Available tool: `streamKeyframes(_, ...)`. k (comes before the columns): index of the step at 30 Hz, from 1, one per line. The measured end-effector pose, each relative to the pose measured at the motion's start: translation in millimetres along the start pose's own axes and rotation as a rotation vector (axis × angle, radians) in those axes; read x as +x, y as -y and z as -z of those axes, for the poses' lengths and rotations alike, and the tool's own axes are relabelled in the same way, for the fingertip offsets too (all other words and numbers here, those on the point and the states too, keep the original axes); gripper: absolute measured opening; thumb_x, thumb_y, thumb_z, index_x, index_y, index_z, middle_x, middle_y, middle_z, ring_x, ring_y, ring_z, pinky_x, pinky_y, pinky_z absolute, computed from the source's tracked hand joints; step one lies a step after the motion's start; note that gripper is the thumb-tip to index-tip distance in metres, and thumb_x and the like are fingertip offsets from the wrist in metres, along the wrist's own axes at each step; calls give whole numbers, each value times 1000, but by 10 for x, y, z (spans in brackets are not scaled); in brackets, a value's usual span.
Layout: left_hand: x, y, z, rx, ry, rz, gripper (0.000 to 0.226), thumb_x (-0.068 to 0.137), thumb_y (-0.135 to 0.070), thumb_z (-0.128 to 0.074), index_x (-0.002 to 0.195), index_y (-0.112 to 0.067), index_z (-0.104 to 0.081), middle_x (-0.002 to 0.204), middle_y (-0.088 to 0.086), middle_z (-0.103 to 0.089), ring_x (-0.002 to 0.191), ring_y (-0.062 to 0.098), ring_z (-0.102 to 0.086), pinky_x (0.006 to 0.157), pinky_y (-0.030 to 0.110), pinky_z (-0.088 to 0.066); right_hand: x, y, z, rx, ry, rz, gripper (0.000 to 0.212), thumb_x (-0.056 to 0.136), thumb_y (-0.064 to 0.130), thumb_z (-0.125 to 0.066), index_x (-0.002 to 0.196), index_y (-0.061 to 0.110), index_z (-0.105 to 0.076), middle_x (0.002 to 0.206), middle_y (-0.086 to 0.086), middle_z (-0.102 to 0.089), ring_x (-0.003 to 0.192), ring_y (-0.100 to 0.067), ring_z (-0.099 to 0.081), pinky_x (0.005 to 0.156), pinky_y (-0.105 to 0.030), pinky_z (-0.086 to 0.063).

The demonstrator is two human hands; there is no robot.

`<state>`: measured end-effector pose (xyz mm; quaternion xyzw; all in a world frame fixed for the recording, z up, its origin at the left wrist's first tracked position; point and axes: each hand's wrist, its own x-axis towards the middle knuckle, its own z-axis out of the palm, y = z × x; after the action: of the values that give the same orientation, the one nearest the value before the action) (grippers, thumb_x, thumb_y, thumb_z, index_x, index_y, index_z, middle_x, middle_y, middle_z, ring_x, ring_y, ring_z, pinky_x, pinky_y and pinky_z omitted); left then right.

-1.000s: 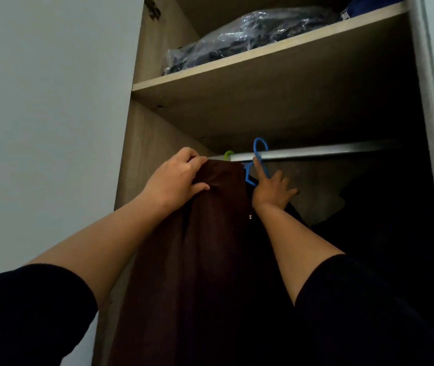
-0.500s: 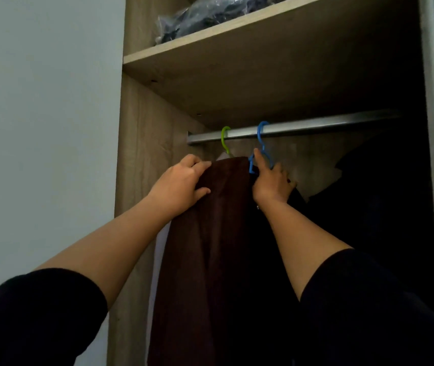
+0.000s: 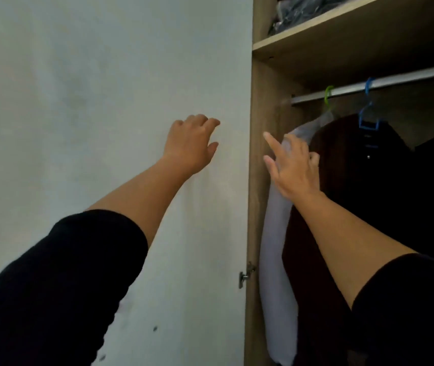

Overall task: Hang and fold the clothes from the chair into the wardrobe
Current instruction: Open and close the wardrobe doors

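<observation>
Wardrobe (image 3: pixel 271 180) interior, pale wall to its left; both hands off the hung clothes.
Dark brown garment (image 3: pixel 342 159) hangs from the blue hanger (image 3: pixel 367 116) on the rail (image 3: pixel 395 81), long axis vertical, just right of and beyond the right hand (image 3: pixel 293 167), the nearer hand. Pale garment (image 3: pixel 276 260) on the green hanger (image 3: pixel 328 97) hangs directly behind that hand. Right hand spread, forefinger extended, holding nothing. Left hand (image 3: pixel 190 145) loosely curled, empty, further left over the wall. Change from half a second back: left hand has released the brown cloth, right hand has left the blue hanger; view swung left.
</observation>
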<state>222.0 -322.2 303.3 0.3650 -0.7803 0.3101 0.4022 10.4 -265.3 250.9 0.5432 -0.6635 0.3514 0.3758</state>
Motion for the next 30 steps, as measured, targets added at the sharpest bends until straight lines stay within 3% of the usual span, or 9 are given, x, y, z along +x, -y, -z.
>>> streamKeyframes(2, -206, 294, 325, 108, -37, 36, 48, 94, -35, -49, 139, -20, -41, 138, 5, -47, 131, 24, -40, 108, 44, -24, -171, 429, -34, 87, 69, 99, 51, 98, 47, -32, 146, 43, -19, 152, -9, -26, 140, -26, -22, 110, -54, -18)
streamKeyframes(4, -394, 549, 673, 236, -74, 82, 49, 92, -36, -51, 137, -20, -42, 144, 4, -39, 138, 22, -30, 112, 54, -12, -355, 852, -53, 139, 87, 224, 51, 95, 53, -29, 145, 43, -25, 150, -8, -32, 138, -28, -29, 106, -55, -25)
streamKeyframes(10, -765, 1134, 1455, 420, -192, 387, 77, 80, -45, -67, 144, -30, -25, 158, 13, 4, 146, 32, 4, 104, 72, 2, -769, 1995, -73, 253, 123, 549, 60, 85, 66, -32, 141, 45, -27, 152, -4, -32, 139, -28, -31, 102, -59, -32)
streamKeyframes(12, -860, 1287, 1580, 331, -96, 524, 93, 78, -47, -69, 148, -35, -9, 157, 18, 0, 146, 35, -3, 104, 73, 0, -881, 2291, -71, 256, 94, 659, 62, 84, 68, -33, 142, 45, -27, 154, -3, -28, 141, -26, -23, 104, -60, -30)
streamKeyframes(14, -929, 1397, 1647, 198, 43, 606, 102, 79, -49, -68, 148, -39, 7, 149, 16, -27, 139, 33, -26, 105, 72, -6, -979, 2520, -71, 226, 67, 758, 64, 83, 68, -34, 143, 46, -26, 156, -2, -23, 142, -28, -25, 105, -60, -29)
streamKeyframes(17, -1006, 1407, 1642, 85, 146, 519, 102, 85, -37, -66, 146, -41, 15, 135, 3, -52, 126, 29, -47, 107, 69, -9, -1073, 2739, -87, 117, 49, 850, 61, 84, 66, -29, 141, 45, -31, 157, -3, -16, 144, -30, -18, 107, -61, -25)
streamKeyframes(21, -1121, 1375, 1577, 76, 196, 457, 99, 88, -21, -63, 144, -48, 15, 153, 4, -32, 133, 29, -42, 111, 64, -4, -1180, 2796, -118, 24, 92, 816, 53, 86, 60, -45, 135, 40, -46, 160, -5, -5, 144, -29, 20, 111, -65, -1)
streamKeyframes(26, -1214, 1267, 1611, 103, 226, 460, 94, 91, -15, -59, 144, -48, 12, 159, 12, -11, 132, 34, -42, 114, 61, -3, -1275, 2794, 178, -73, 174, 840, 49, 96, 51, -32, 141, 33, -37, 155, -4, 26, 139, -29, 33, 103, -65, 23)
streamKeyframes(30, -1268, 985, 1729, 122, 213, 440, 91, 91, -14, -58, 147, -43, 7, 159, 12, -10, 139, 31, -34, 115, 59, -3, -1322, 2715, 457, -219, 207, 894, 51, 99, 50, -19, 146, 33, -23, 158, -3, 18, 138, -33, 32, 99, -68, 27)
